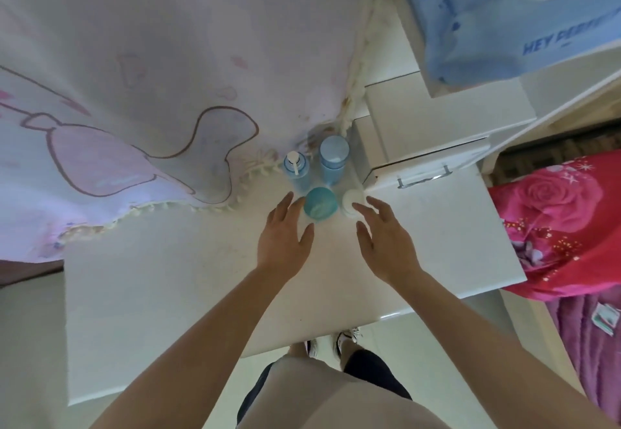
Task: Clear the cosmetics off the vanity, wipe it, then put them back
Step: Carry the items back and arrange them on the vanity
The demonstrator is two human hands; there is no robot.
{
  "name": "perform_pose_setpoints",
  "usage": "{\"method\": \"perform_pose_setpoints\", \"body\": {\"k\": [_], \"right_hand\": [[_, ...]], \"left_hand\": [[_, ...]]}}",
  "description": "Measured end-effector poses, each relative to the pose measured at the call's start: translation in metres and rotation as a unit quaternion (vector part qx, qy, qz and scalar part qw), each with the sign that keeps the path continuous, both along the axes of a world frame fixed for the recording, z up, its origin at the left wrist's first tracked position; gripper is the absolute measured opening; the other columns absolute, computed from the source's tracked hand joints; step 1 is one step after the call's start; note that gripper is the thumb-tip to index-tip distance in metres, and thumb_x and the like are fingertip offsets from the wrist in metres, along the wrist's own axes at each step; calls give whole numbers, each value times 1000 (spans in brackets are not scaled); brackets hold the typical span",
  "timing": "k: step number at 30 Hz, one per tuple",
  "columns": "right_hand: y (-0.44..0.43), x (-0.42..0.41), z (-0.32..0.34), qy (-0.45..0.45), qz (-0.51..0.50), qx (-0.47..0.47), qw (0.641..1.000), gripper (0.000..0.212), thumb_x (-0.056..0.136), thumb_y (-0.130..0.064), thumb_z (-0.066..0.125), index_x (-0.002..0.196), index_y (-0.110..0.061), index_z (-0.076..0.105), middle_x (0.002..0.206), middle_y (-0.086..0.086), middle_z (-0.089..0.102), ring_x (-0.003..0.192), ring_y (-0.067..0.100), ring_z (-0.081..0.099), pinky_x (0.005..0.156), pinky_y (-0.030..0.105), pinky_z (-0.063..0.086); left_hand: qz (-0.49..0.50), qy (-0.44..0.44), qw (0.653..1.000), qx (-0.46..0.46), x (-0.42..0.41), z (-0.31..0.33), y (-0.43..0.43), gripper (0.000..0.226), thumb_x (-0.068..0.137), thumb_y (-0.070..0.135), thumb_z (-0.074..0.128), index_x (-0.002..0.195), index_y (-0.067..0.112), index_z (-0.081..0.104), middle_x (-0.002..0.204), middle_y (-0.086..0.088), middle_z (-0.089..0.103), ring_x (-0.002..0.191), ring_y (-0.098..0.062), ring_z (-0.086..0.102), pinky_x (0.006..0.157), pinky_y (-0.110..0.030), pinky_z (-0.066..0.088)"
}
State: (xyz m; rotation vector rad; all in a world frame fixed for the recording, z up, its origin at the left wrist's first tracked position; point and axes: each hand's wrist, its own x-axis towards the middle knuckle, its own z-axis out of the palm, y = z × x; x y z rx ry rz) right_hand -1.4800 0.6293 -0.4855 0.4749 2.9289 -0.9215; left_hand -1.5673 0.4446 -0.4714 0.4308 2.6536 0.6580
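Note:
Four cosmetics stand grouped at the back of the white vanity top [174, 294]: a blue pump bottle [296, 168], a taller blue bottle [332, 159], a round teal jar [321, 206] and a small white jar [351, 201]. My left hand [285, 237] lies flat and open just left of the teal jar, its fingertips beside it. Spread and open, my right hand [383, 239] has its fingertips at the white jar. Neither hand holds anything.
A pale cloth with a pink bow print [134, 92] drapes over the back left of the vanity. A white drawer unit with a metal handle [424, 176] stands right of the bottles. A blue bag [521, 25] lies above it. A red floral quilt [564, 227] is at the right.

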Motion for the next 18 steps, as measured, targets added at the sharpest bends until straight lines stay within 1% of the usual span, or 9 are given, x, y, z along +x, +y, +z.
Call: {"method": "perform_pose_setpoints", "body": {"k": [2, 4, 6, 9, 12, 14, 16, 18], "right_hand": [[-10, 4, 9, 50, 23, 15, 998, 33, 98, -24, 51, 131, -19, 56, 141, 6, 48, 106, 28, 63, 75, 39, 56], [-26, 2, 17, 107, 64, 51, 991, 33, 98, -25, 50, 129, -16, 58, 142, 10, 48, 116, 30, 55, 88, 41, 51], [-50, -9, 24, 148, 122, 67, 979, 37, 99, -28, 49, 133, -16, 57, 148, 13, 43, 130, 31, 45, 103, 40, 39], [-98, -30, 37, 152, 210, 65, 964, 46, 102, -36, 43, 145, -19, 46, 158, 15, 28, 146, 33, 24, 117, 46, 23], [-154, -41, 56, 133, 300, 82, 941, 54, 104, -45, 32, 153, -24, 31, 163, 14, 12, 151, 32, 6, 120, 52, 13], [-192, -42, 74, 142, 350, 77, 923, 57, 104, -49, 29, 156, -27, 22, 165, 11, 4, 152, 30, -2, 122, 51, 8], [-234, -38, 97, 168, 392, 60, 902, 61, 103, -52, 31, 156, -27, 18, 165, 10, 2, 152, 29, -4, 122, 50, 5], [-283, -29, 122, 204, 431, 41, 878, 65, 102, -53, 36, 156, -23, 19, 164, 12, 6, 152, 29, -1, 122, 50, 7]], "left_hand": [[4, 34, 999, -13, 6, 17, -21, 53, 97, 38, 50, 146, 23, 37, 158, 1, 27, 139, -23, 32, 105, -42, 42], [10, 80, 996, -43, 15, 33, -48, 52, 100, 44, 41, 147, 22, 36, 158, -3, 27, 141, -26, 31, 109, -46, 38], [37, 128, 988, -79, 27, 50, -78, 55, 100, 49, 32, 148, 22, 35, 158, -6, 26, 143, -28, 29, 112, -47, 31], [108, 167, 971, -130, 53, 74, -126, 56, 100, 50, 29, 149, 23, 34, 159, -9, 23, 146, -29, 23, 114, -51, 25], [200, 170, 953, -150, 92, 98, -176, 56, 100, 50, 29, 150, 25, 34, 159, -11, 21, 146, -31, 21, 113, -56, 25], [259, 162, 938, -167, 122, 118, -209, 59, 100, 54, 24, 152, 27, 27, 161, -11, 16, 148, -30, 14, 115, -56, 20], [319, 163, 915, -187, 151, 140, -246, 63, 98, 58, 18, 154, 28, 19, 162, -10, 9, 149, -28, 7, 118, -55, 12], [384, 181, 882, -203, 181, 166, -290, 65, 98, 59, 17, 154, 27, 17, 162, -9, 5, 150, -27, 3, 119, -53, 9]]}}
